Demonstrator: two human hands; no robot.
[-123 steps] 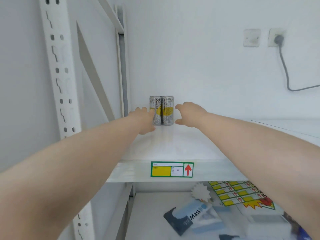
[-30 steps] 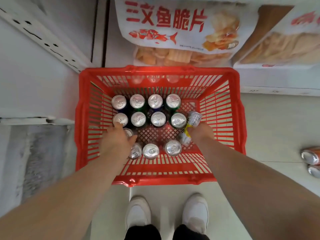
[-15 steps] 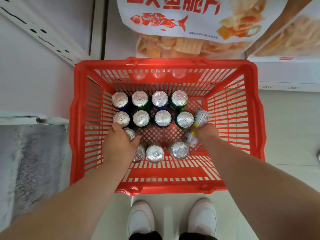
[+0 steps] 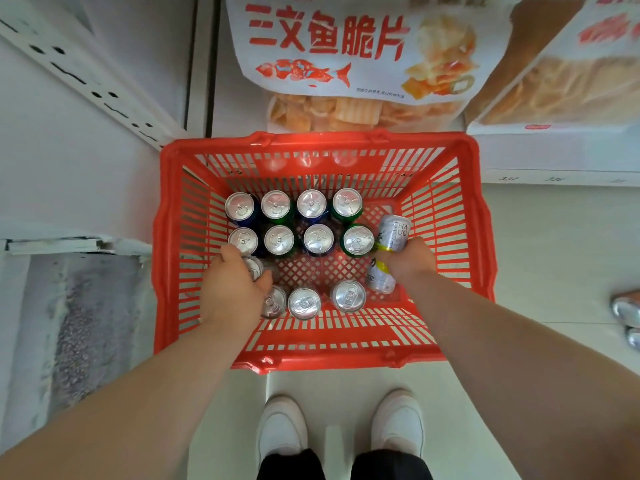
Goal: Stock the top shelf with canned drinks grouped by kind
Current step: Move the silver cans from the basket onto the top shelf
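Now that my hands have dropped from the top shelf into the red basket (image 4: 329,142), my right hand (image 4: 408,261) clasps a tilted white-and-yellow can (image 4: 393,233). My left hand (image 4: 232,289) curls over a half-hidden can (image 4: 254,266), probably the next pair.

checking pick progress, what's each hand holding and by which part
Right hand grips the tilted white-and-yellow can round its middle. Left hand lies over a silver-topped can in the basket; whether it holds it cannot be told.

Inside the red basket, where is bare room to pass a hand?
Bare mesh shows in the middle of the basket, between the eight back cans and the front row, plus behind the eight. Crowded around the left hand.
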